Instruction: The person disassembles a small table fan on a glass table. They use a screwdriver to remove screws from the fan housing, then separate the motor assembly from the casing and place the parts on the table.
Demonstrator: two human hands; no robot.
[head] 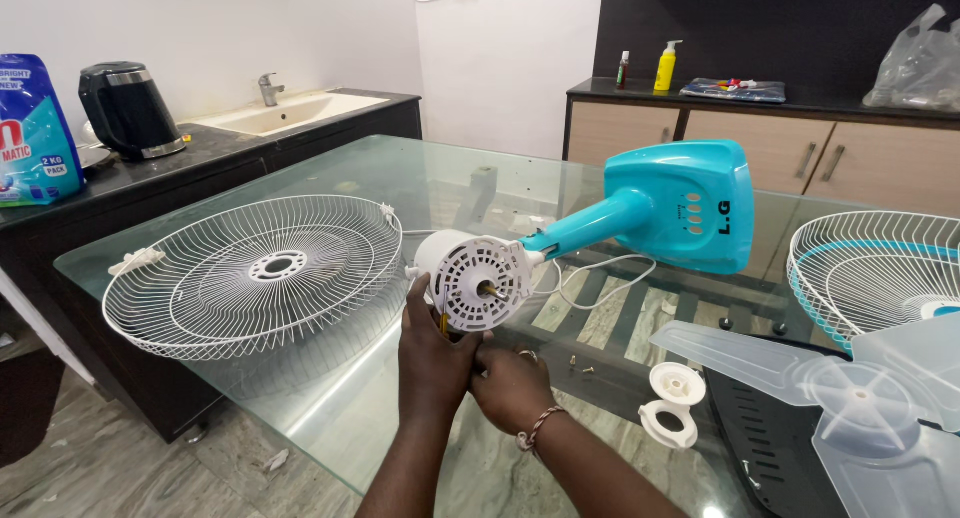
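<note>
The fan motor (472,281), a white round plastic housing with a vented face and a thin metal shaft poking out of its middle, is lying on its side near the front edge of the glass desk (330,418), just above both hands. Its long axis is running away from the person, up and to the right, along the turquoise neck into the glossy turquoise base (690,206), which is resting flat farther back on the desk.

The left hand (432,358) is reaching up from below and closing around the lower left rim of the motor, thumb against its face. The right hand (508,383), with a beaded band at the wrist, is curled just under the motor, touching the left hand; its fingers are bent as if pinching something small, but what, if anything, cannot be made out. The left hand is the nearer one to the housing.

A white cord (590,283) is looping from the motor over the glass. To the left a white wire guard (255,273) is lying dished upward, well apart from the hands. To the right are a second guard (880,268), a translucent blade (850,388), and a white plastic nut (672,403).
</note>
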